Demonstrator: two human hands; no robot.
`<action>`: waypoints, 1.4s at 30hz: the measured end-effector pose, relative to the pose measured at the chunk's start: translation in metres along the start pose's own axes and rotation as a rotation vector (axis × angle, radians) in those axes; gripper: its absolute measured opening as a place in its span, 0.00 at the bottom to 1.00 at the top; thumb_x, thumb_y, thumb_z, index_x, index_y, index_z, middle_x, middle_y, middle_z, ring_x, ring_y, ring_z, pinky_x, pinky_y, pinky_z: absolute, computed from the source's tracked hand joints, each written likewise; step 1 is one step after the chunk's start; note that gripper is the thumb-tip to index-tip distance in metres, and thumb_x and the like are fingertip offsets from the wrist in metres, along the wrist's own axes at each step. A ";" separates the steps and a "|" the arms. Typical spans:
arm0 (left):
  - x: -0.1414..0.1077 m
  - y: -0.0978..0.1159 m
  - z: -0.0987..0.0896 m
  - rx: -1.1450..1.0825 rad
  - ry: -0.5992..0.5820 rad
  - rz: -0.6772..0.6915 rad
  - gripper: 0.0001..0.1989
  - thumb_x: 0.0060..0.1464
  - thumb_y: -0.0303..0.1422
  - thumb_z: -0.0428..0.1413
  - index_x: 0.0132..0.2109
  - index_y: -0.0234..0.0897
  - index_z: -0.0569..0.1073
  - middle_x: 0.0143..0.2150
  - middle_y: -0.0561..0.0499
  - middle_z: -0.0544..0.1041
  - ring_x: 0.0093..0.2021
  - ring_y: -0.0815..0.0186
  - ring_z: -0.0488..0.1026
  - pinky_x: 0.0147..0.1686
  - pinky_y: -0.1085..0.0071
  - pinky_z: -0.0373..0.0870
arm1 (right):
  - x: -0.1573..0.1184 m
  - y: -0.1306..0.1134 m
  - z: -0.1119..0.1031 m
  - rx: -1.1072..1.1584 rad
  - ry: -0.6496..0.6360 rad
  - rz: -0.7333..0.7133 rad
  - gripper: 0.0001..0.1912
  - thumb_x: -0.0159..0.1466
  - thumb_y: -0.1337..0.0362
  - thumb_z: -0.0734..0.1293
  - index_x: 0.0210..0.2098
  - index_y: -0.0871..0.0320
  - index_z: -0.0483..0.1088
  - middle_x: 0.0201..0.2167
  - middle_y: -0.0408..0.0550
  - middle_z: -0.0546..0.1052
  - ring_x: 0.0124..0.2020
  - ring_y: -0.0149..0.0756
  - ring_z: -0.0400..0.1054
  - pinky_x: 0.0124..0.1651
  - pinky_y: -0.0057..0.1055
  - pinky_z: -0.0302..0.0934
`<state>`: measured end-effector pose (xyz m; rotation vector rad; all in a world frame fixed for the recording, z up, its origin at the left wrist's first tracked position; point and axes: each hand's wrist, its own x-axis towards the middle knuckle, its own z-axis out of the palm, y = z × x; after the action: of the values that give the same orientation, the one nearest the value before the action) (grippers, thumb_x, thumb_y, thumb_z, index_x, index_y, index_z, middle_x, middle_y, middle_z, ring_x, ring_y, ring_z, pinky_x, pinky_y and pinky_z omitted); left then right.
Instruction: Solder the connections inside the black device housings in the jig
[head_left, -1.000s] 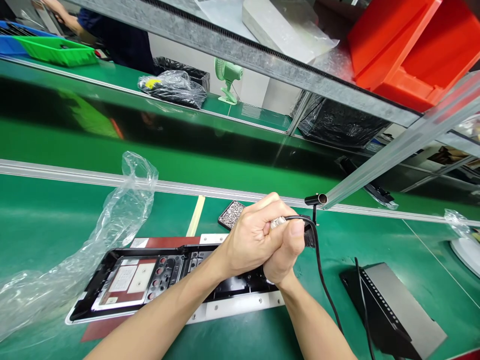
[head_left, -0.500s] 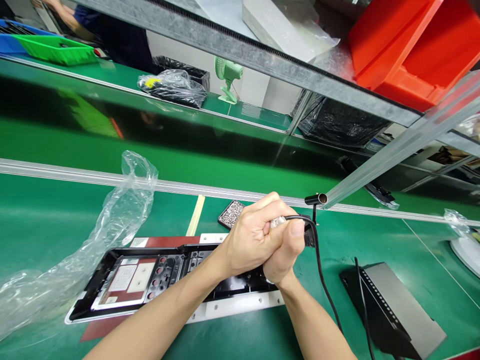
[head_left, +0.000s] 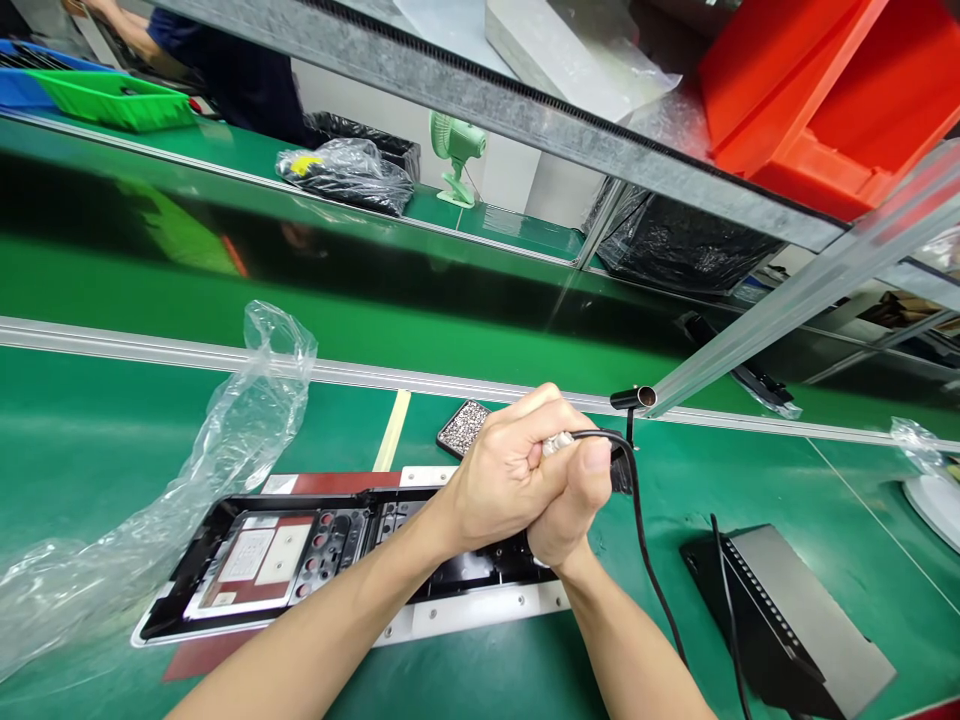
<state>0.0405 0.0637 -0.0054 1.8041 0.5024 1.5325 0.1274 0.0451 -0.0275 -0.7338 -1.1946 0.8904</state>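
My left hand (head_left: pixel 499 480) and my right hand (head_left: pixel 568 510) are closed together around a corded electric screwdriver. Only its pale cord end (head_left: pixel 556 443) shows between my fingers; the body and tip are hidden. From it a black cord (head_left: pixel 637 510) arches over my right thumb and drops toward the bench. Below my hands lies a long black plastic housing (head_left: pixel 180 600) with a pale rim, open side up. White fixture blocks (head_left: pixel 472 615) run along its near and far sides. My forearms cover part of the housing's middle.
Behind my hands is a small tray of screws (head_left: pixel 463 428). Crumpled clear plastic (head_left: pixel 202 470) lies left. A black-and-grey panel (head_left: pixel 795 610) sits right. Overhead is a metal shelf (head_left: pixel 465 90) with a red bin (head_left: pixel 817 100). A person in dark clothing (head_left: pixel 232 75) is across the bench.
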 end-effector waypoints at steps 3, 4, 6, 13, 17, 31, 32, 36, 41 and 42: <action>0.001 0.000 0.000 0.004 0.000 -0.003 0.13 0.68 0.38 0.52 0.40 0.36 0.77 0.35 0.49 0.76 0.37 0.65 0.70 0.38 0.67 0.68 | -0.001 -0.001 0.001 -0.008 0.010 0.015 0.27 0.71 0.43 0.54 0.26 0.55 0.63 0.21 0.41 0.64 0.22 0.32 0.58 0.24 0.33 0.50; 0.001 0.000 0.000 0.007 0.000 -0.003 0.13 0.68 0.38 0.52 0.40 0.36 0.77 0.35 0.49 0.76 0.37 0.65 0.70 0.38 0.67 0.68 | -0.001 -0.001 0.001 -0.013 0.014 0.018 0.27 0.71 0.43 0.54 0.26 0.55 0.63 0.21 0.41 0.64 0.22 0.32 0.59 0.24 0.33 0.50; 0.002 0.001 0.000 0.014 0.002 0.000 0.13 0.68 0.39 0.52 0.40 0.36 0.77 0.35 0.48 0.76 0.37 0.64 0.70 0.38 0.66 0.68 | 0.000 -0.001 0.001 -0.015 0.016 0.016 0.27 0.71 0.43 0.54 0.26 0.55 0.63 0.21 0.41 0.64 0.22 0.32 0.59 0.24 0.33 0.51; 0.001 0.001 0.000 0.007 -0.001 -0.001 0.14 0.68 0.40 0.52 0.40 0.37 0.77 0.35 0.48 0.77 0.37 0.64 0.70 0.38 0.66 0.68 | 0.001 -0.002 0.001 0.002 0.010 0.007 0.26 0.71 0.44 0.55 0.26 0.54 0.62 0.22 0.40 0.64 0.22 0.32 0.59 0.24 0.32 0.53; 0.001 0.001 0.000 0.006 -0.004 -0.002 0.14 0.68 0.40 0.52 0.40 0.36 0.77 0.35 0.48 0.77 0.37 0.65 0.70 0.38 0.66 0.68 | 0.000 -0.002 0.001 -0.020 0.011 0.013 0.26 0.71 0.43 0.54 0.25 0.54 0.62 0.21 0.41 0.64 0.22 0.32 0.59 0.23 0.32 0.53; 0.001 0.001 0.001 0.023 0.003 0.002 0.16 0.69 0.41 0.51 0.40 0.37 0.77 0.35 0.48 0.77 0.37 0.64 0.70 0.38 0.66 0.68 | 0.000 -0.003 0.002 -0.049 0.000 -0.005 0.27 0.71 0.42 0.53 0.25 0.55 0.62 0.20 0.40 0.63 0.22 0.30 0.58 0.24 0.31 0.52; 0.001 0.001 0.001 0.021 0.003 0.001 0.15 0.69 0.41 0.51 0.40 0.37 0.77 0.35 0.48 0.77 0.37 0.64 0.70 0.38 0.66 0.68 | 0.000 -0.004 0.002 -0.046 -0.001 -0.007 0.27 0.71 0.43 0.54 0.25 0.55 0.62 0.21 0.40 0.64 0.22 0.30 0.59 0.24 0.31 0.52; 0.002 0.001 0.001 0.011 0.003 -0.001 0.14 0.68 0.39 0.52 0.40 0.36 0.77 0.35 0.49 0.77 0.37 0.65 0.70 0.38 0.67 0.68 | 0.000 -0.004 0.002 -0.023 0.006 -0.019 0.27 0.71 0.44 0.54 0.25 0.55 0.62 0.21 0.40 0.64 0.22 0.30 0.58 0.24 0.32 0.51; 0.002 0.002 0.001 0.011 0.005 -0.003 0.13 0.68 0.38 0.53 0.40 0.36 0.77 0.35 0.49 0.76 0.37 0.65 0.70 0.39 0.68 0.68 | 0.001 -0.004 0.003 -0.040 0.016 -0.007 0.27 0.71 0.42 0.54 0.25 0.55 0.62 0.21 0.40 0.63 0.22 0.31 0.58 0.24 0.33 0.51; 0.002 0.002 0.001 0.012 0.005 -0.003 0.13 0.68 0.38 0.53 0.40 0.36 0.77 0.35 0.49 0.77 0.37 0.65 0.70 0.39 0.68 0.68 | 0.001 -0.005 0.003 -0.041 0.016 -0.005 0.27 0.70 0.42 0.55 0.25 0.55 0.62 0.21 0.40 0.63 0.22 0.31 0.58 0.24 0.33 0.51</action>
<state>0.0414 0.0635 -0.0031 1.8085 0.5173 1.5351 0.1254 0.0439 -0.0224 -0.7696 -1.2025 0.8567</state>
